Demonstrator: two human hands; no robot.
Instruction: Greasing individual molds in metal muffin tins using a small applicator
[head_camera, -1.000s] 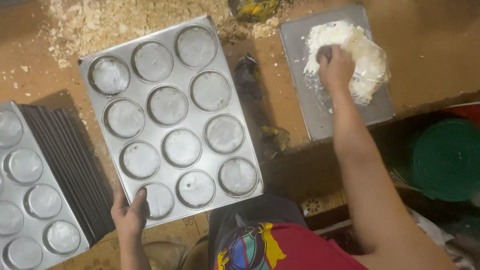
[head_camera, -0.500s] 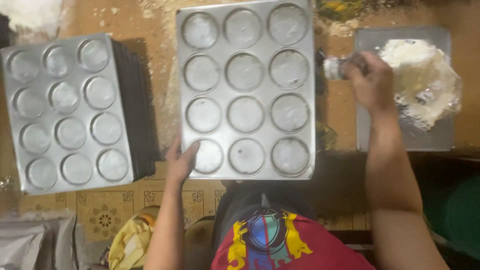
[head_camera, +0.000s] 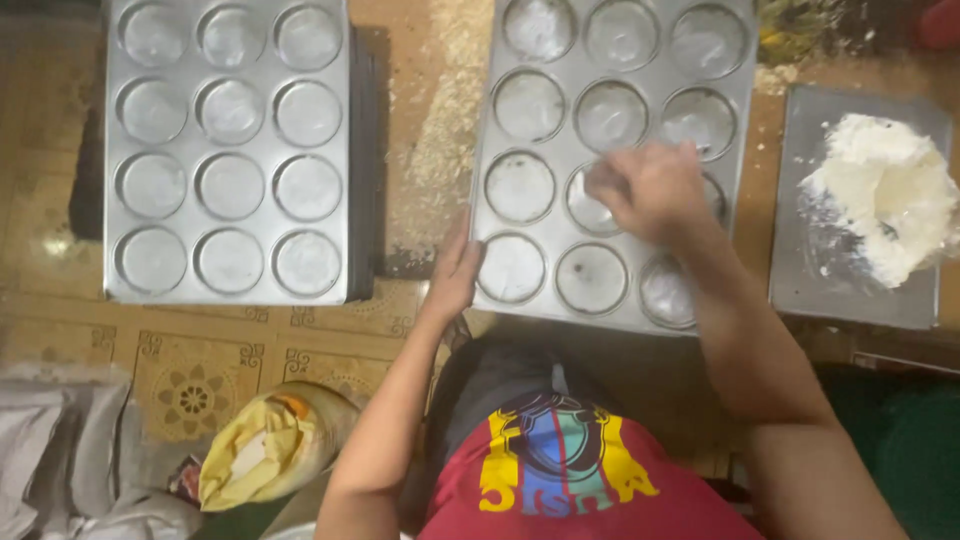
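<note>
A metal baking tray (head_camera: 560, 140) with round cups lies in front of me on a brown, crumb-dusted surface. My left hand (head_camera: 455, 275) grips its near left edge. My right hand (head_camera: 650, 190) is blurred and pressed over the cups in the middle of the tray. Its fingers are bunched on a small pale wad (head_camera: 600, 180) at a cup's rim. To the right, a flat metal sheet (head_camera: 800, 290) carries a mound of soft white stuff (head_camera: 885, 195). Neither hand touches that mound.
A stack of similar cup trays (head_camera: 190, 150) sits at the left. Crumbs (head_camera: 435, 130) lie between the two trays. Below are a patterned tile floor (head_camera: 190, 390), a yellow bag (head_camera: 265, 450), grey sacks (head_camera: 60, 450) and a green object (head_camera: 900, 450).
My right hand left the white mound and came onto the tray's cups. My left hand kept hold of the tray's near edge while the view swung round, bringing the stack fully into sight.
</note>
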